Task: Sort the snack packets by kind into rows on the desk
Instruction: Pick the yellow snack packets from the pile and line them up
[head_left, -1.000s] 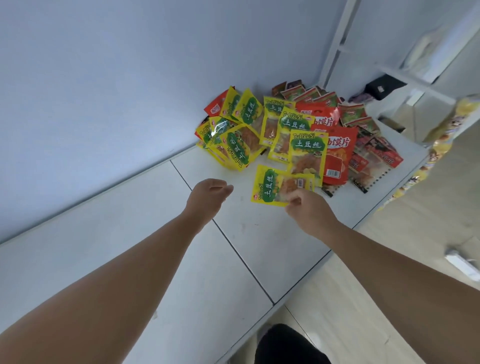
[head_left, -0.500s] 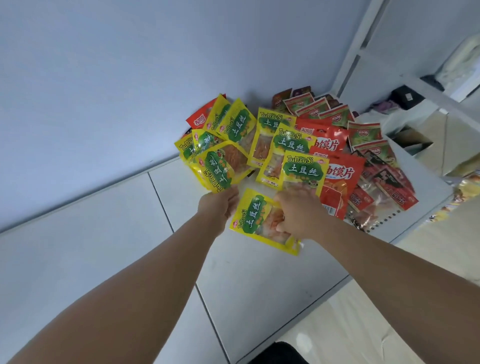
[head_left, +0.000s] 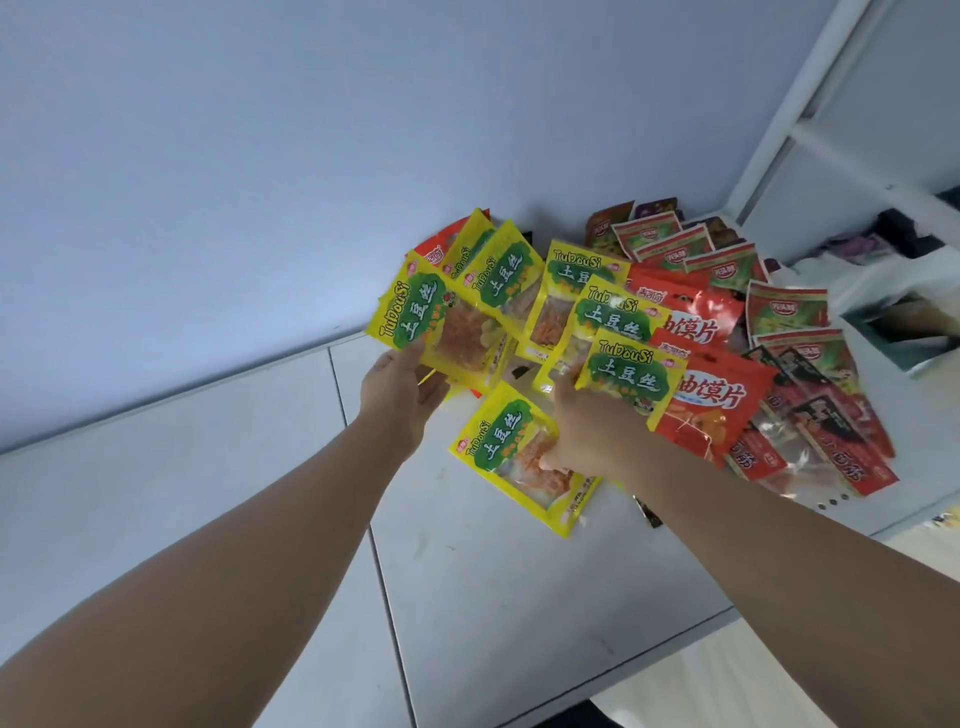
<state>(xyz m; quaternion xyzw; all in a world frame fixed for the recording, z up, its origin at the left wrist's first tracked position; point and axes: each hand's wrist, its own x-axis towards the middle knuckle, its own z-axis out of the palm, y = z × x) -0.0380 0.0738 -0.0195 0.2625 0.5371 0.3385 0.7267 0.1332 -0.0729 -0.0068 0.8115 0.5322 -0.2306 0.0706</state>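
My left hand (head_left: 402, 395) pinches the raised yellow packet (head_left: 441, 322) at its lower edge, my right hand (head_left: 587, 431) grips the flat yellow packet (head_left: 511, 452) on the table (head_left: 519, 597) beside the back-corner pile (head_left: 701, 332); probably light, crinkly, slippery, so grab edge seams.

**A:** left hand (head_left: 400, 395) grips a yellow plastic snack packet with green label (head_left: 441, 322) by its lower edge

**B:** yep, and right hand (head_left: 587, 431) holds a second yellow packet (head_left: 511, 457) over the white desk (head_left: 519, 597), beside red foil packets (head_left: 722, 400)
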